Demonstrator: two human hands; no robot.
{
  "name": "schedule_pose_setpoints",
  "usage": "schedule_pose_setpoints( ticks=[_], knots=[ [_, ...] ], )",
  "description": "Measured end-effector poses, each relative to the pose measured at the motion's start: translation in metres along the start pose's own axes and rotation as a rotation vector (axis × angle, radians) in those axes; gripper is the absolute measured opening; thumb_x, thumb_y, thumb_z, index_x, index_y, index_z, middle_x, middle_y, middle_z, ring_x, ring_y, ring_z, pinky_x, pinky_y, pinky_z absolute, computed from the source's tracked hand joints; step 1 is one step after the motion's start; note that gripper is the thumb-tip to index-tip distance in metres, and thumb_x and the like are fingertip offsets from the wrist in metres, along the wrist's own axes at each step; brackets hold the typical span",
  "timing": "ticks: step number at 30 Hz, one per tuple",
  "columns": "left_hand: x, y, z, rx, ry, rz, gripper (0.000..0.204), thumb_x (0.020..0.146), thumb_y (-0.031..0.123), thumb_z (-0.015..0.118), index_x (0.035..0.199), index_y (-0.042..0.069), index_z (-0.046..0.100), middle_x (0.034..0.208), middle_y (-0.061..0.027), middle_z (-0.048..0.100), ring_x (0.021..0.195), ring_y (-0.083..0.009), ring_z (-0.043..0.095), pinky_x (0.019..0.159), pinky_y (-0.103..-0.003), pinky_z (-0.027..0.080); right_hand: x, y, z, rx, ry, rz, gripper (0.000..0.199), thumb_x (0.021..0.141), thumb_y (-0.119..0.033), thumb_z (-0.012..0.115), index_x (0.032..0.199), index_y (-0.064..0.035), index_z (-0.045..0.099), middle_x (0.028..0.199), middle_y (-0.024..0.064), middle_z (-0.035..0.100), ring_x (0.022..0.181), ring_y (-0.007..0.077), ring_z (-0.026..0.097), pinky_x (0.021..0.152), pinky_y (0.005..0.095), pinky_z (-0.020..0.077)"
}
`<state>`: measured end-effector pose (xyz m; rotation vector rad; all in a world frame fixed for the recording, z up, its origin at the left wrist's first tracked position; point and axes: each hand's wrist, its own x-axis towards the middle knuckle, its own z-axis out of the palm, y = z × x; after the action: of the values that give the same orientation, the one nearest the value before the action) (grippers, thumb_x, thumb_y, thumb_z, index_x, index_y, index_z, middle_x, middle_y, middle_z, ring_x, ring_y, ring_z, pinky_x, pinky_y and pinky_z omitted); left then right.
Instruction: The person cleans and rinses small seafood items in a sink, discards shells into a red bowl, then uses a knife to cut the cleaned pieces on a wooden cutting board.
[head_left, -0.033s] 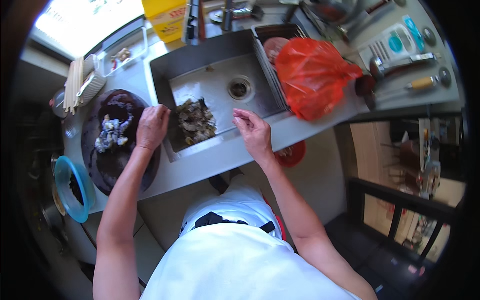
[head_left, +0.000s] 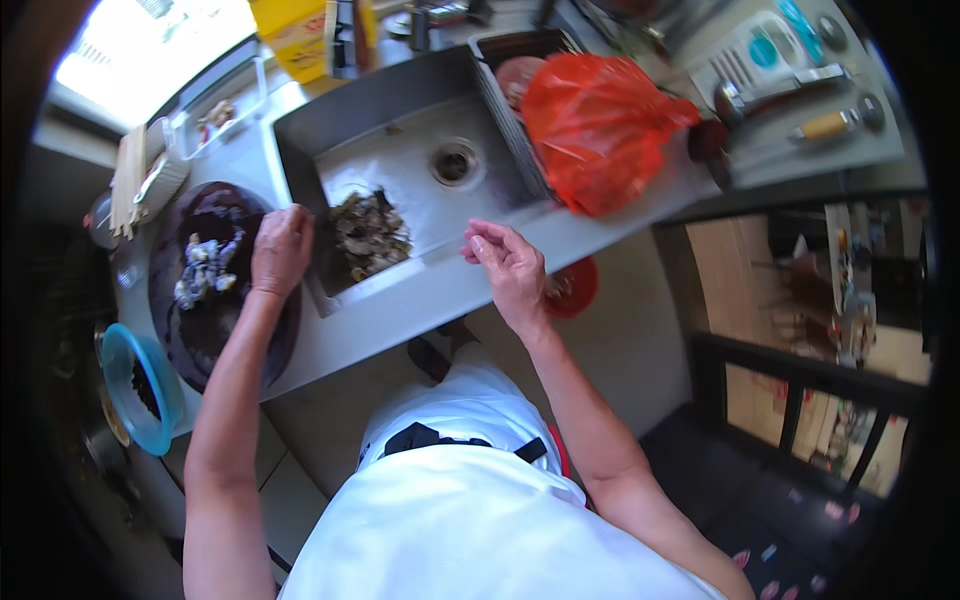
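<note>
My left hand (head_left: 282,248) hovers between the dark oval chopping board (head_left: 225,345) and the sink's left rim. Its fingers are curled together, and whatever they may hold is hidden. On the board, left of that hand, lies a small pile of wet, grey-white chopped pieces (head_left: 207,272). My right hand (head_left: 512,270) is raised over the counter's front edge, with thumb and fingers drawn together and nothing visible in them. Between the two hands, the steel sink (head_left: 410,150) holds a heap of brownish-grey scraps (head_left: 368,235), left of its drain (head_left: 455,163).
A red plastic bag (head_left: 605,130) sits right of the sink, against a dark basket (head_left: 505,75). Knives and utensils (head_left: 825,125) lie farther right. A blue basin (head_left: 145,390) stands at left, chopsticks (head_left: 128,185) behind the board. Below the counter is a red bucket (head_left: 573,290).
The counter and its things have shifted slightly left in the picture as the view turned. My right hand now appears farther from the sink; both hands keep nearly the same finger shape.
</note>
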<state>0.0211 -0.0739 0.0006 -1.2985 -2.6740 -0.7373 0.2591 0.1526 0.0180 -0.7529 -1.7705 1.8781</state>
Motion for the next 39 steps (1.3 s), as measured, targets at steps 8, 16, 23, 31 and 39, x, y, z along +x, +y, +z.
schedule_pose_setpoints(
  ticks=[8,16,23,31,39],
  knots=[
    [0.006,0.028,0.002,-0.622,-0.103,-0.246,0.013,0.099,0.009,0.062,0.11,0.004,0.065,0.092,-0.0034,0.067,0.087,-0.0118,0.065,0.077,-0.028,0.053,-0.141,0.052,-0.15,0.494,0.276,0.589,0.023,0.102,-0.015,0.056,0.116,0.0006,0.065,0.102,0.0115,0.07,0.09,0.0196,0.069,0.083,0.0343,0.0577],
    [-0.059,0.269,0.079,-1.074,-0.289,-0.323,0.013,0.1,0.0,0.056,0.109,-0.002,0.065,0.095,-0.0078,0.067,0.085,-0.013,0.067,0.077,-0.027,0.058,-0.247,0.178,-0.237,0.75,0.33,0.962,0.019,0.099,-0.016,0.058,0.106,-0.0007,0.067,0.094,0.0101,0.071,0.085,0.0201,0.068,0.078,0.0339,0.0576],
    [-0.107,0.321,0.333,-1.064,-0.595,-0.535,0.015,0.101,0.008,0.058,0.111,-0.002,0.062,0.094,-0.0083,0.067,0.081,-0.0149,0.067,0.076,-0.03,0.058,-0.35,0.25,-0.29,1.056,0.161,1.273,0.022,0.101,-0.024,0.058,0.104,-0.0032,0.066,0.095,0.0073,0.07,0.088,0.0202,0.066,0.082,0.034,0.053],
    [-0.161,0.283,0.59,-0.884,-0.711,-1.081,0.015,0.093,0.011,0.064,0.102,-0.001,0.063,0.086,-0.009,0.065,0.067,-0.0186,0.065,0.062,-0.03,0.056,-0.429,0.301,-0.311,1.509,0.225,1.219,0.04,0.1,-0.035,0.059,0.102,0.0039,0.067,0.095,0.0136,0.069,0.085,0.0266,0.063,0.08,0.0361,0.0498],
    [-0.183,0.253,0.737,-0.822,-0.822,-1.203,0.028,0.088,0.016,0.07,0.105,-0.002,0.058,0.098,-0.0124,0.065,0.07,-0.0208,0.064,0.066,-0.034,0.057,-0.453,0.313,-0.31,1.814,0.255,1.019,0.049,0.1,-0.043,0.054,0.107,0.0047,0.066,0.1,0.0172,0.067,0.089,0.0293,0.061,0.082,0.0374,0.0484]
  ],
)
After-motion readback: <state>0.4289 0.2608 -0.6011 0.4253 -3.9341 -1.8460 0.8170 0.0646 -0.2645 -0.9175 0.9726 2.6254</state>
